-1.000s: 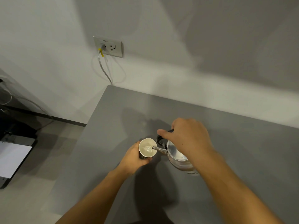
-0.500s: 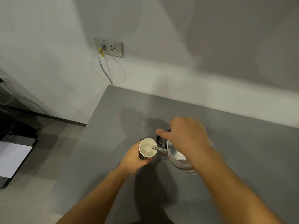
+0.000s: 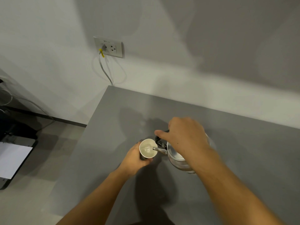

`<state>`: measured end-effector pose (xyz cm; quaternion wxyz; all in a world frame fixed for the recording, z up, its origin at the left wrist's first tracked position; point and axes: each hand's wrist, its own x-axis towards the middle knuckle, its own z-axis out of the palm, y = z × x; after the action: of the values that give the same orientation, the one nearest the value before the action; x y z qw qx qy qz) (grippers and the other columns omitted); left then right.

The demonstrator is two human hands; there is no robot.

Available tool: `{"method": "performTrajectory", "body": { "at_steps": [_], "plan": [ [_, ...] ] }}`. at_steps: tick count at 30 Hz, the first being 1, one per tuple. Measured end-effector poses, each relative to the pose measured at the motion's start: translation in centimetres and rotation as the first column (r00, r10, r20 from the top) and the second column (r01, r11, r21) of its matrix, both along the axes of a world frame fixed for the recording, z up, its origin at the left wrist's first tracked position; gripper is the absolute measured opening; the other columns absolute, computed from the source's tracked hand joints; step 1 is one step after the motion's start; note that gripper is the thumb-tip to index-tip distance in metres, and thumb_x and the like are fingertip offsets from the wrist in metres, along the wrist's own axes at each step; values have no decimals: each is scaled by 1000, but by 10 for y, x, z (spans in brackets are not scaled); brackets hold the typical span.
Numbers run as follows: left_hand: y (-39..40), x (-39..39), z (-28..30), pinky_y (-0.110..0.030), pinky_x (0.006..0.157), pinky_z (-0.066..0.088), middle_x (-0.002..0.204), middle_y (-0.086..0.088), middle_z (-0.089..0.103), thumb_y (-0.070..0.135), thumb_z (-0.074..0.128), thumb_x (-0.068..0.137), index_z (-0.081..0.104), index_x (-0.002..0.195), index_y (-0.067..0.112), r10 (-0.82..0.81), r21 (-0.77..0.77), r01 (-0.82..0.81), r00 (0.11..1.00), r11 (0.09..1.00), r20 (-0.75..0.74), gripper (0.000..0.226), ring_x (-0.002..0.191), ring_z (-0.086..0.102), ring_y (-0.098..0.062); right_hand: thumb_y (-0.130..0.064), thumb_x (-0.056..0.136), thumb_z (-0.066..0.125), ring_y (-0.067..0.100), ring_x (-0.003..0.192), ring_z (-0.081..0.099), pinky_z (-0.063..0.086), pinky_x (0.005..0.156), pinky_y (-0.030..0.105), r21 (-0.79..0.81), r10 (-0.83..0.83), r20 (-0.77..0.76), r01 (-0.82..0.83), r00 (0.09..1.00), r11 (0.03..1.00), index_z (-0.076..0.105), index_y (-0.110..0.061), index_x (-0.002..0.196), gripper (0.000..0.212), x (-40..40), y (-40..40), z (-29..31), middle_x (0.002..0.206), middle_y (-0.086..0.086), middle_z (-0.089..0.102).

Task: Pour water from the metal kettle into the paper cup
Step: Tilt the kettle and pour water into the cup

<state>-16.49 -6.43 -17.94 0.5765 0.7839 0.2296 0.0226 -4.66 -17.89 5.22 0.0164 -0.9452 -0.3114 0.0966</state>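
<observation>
A paper cup (image 3: 146,152) with a white inside and dark outer wall stands on the grey table (image 3: 113,127); water lies in it. My left hand (image 3: 134,159) wraps around the cup from the near left side. A shiny metal kettle (image 3: 176,159) with a black handle is tilted to the left, its thin spout over the cup's rim, with water at its tip. My right hand (image 3: 185,137) grips the kettle's handle from above and hides most of its top.
The table's left edge runs down from the back corner near a wall socket (image 3: 108,47) with a grey cable (image 3: 104,70). On the floor at the left stands a dark device with a white sheet (image 3: 11,159).
The right hand has lifted slightly and the kettle has tipped a little more toward the cup. The left hand and the cup have stayed in place.
</observation>
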Motion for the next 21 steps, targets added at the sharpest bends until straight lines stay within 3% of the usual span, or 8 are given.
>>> {"method": "performTrajectory", "body": {
  "at_steps": [6,12,15,21],
  "plan": [
    [0,0,-2,-27,101,51,126,17,69,36,86,71,54,133,44,-9,-20,9,1000,1000,13,70,119,65,-6,-63,86,60,14,47,38,23,43,28,-10,18,16,-17,1000,1000,43,-19,54,57,1,2,0,54,0,47],
    [0,0,-2,-26,101,50,125,19,69,41,84,68,51,124,60,-3,0,3,1000,1000,11,68,118,65,-4,-65,85,60,19,50,41,23,44,29,-5,26,33,-25,999,1000,42,-19,55,58,1,2,-2,55,-2,44],
    [0,0,-1,-25,100,50,125,19,69,41,84,68,51,124,62,-1,-4,1,1000,1000,14,68,119,65,-4,-66,85,60,24,57,45,26,48,30,-7,32,36,-31,999,999,40,-20,56,58,2,2,-4,56,-2,43],
    [-1,0,-3,-27,102,51,126,18,69,40,84,68,53,126,56,0,-14,1,1000,1000,27,68,118,65,-5,-65,84,61,16,47,33,22,45,30,-3,25,38,-25,999,1000,38,-20,54,60,2,3,-4,55,-1,41]
  ]
}}
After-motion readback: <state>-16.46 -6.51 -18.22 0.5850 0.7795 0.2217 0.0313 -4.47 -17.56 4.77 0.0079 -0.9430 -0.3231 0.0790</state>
